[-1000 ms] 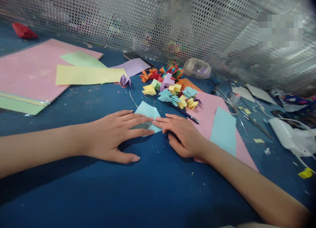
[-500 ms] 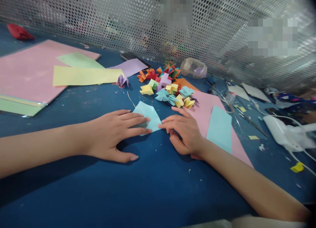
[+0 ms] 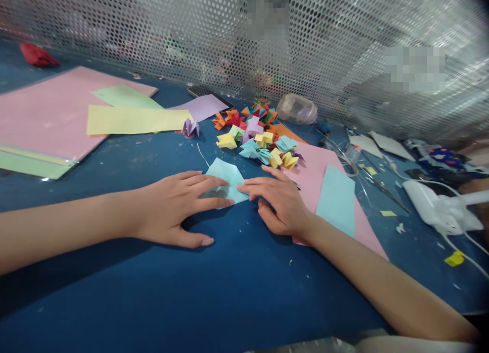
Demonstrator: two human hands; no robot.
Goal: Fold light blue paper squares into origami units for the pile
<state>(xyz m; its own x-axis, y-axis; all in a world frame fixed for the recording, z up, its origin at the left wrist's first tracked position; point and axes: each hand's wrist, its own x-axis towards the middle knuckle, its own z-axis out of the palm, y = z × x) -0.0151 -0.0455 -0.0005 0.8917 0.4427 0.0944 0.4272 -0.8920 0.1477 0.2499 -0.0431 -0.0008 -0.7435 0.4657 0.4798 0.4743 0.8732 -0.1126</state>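
Note:
A light blue folded paper [image 3: 225, 170] lies on the blue table in front of me, partly covered by my fingers. My left hand [image 3: 179, 208] rests flat over its left part, fingers spread and thumb apart. From the right, my right hand [image 3: 280, 200] reaches over the paper's right edge, its index fingertip on the surface and its other fingers loosely bent. Just beyond is a pile of small folded paper pieces [image 3: 263, 139] in several colours. One purple folded piece [image 3: 190, 128] sits apart, left of the pile.
Pink sheets [image 3: 49, 113] with green and yellow strips lie at the left. A light blue strip [image 3: 336, 200] rests on pink paper near my right forearm. A clear plastic jar [image 3: 297, 108] lies by the perforated metal screen [image 3: 153, 32]. A white device with cables [image 3: 439, 208] is at the right.
My right hand has slid slightly left, its index finger now farther onto the blue paper. My left hand stays in place on it. The camera view has shifted slightly.

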